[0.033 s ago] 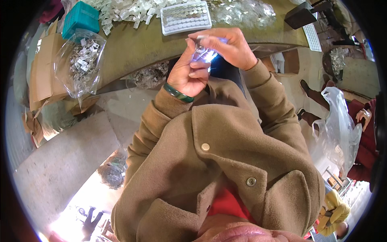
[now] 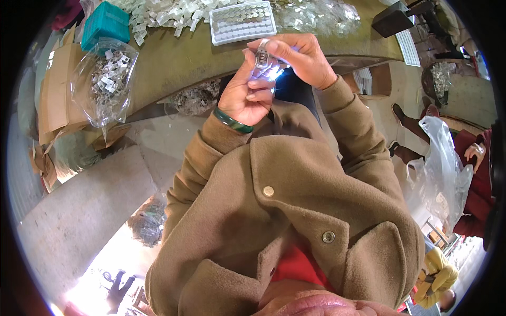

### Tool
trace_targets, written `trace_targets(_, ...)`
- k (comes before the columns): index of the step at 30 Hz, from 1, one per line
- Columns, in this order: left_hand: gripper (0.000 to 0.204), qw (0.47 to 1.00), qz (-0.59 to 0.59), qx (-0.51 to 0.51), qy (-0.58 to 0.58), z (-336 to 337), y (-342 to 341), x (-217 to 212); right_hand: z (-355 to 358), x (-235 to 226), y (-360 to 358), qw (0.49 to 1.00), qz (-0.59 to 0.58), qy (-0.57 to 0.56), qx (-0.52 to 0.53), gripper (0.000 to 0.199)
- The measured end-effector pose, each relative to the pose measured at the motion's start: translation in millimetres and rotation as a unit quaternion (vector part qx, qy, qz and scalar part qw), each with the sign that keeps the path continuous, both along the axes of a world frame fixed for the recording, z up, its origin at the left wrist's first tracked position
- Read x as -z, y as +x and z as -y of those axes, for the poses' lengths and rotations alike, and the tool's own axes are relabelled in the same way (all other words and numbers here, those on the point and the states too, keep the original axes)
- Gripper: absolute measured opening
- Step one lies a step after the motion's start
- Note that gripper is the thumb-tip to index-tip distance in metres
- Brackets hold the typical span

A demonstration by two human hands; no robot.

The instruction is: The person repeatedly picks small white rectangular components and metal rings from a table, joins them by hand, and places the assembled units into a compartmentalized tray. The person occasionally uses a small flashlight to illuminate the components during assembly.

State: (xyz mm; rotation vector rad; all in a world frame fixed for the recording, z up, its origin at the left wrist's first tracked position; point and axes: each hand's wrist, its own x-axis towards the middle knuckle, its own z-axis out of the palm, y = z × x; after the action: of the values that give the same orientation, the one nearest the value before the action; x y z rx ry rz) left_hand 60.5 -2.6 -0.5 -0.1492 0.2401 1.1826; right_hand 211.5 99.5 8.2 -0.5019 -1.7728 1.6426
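In front of my chest, above the lap and just short of the table edge, both hands meet round a small clear plastic light. Metal parts show inside it, and a bluish-white glow shines just below. My left hand, with a green bangle at the wrist, grips it from below with curled fingers. From the right, my right hand pinches its upper end between thumb and fingers. Beyond them on the table is a white tray with rows of round silvery discs.
Loose clear plastic pieces are heaped at the back left, beside a teal basket. A bag of small parts hangs near a cardboard box. Back right stands a black block. Another person's hand is at far right.
My right thumb has shifted slightly, uncovering more of the clear plastic light and its metal parts. My left hand has hardly moved.
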Motion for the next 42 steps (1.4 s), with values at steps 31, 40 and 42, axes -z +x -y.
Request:
trace_targets(31, 0.025, 0.990, -0.040, -0.089, -0.106, 2.6, 3.0, 4.4, 10.0, 16.1, -8.6, 0.971, 0.059, 0.232, 0.016, 0.037)
trace_targets(40, 0.043, 0.974, -0.196, -0.030, -0.105, 1.5, 1.6, 5.3, 9.3, 27.5, -4.4, 0.899, 0.037, 0.416, 0.133, 0.033)
trace_targets(42, 0.039, 0.971, -0.225, -0.003, -0.084, 4.4, -0.5, 8.2, 17.5, 30.2, 0.8, 0.886, 0.076, 0.433, 0.145, 0.033)
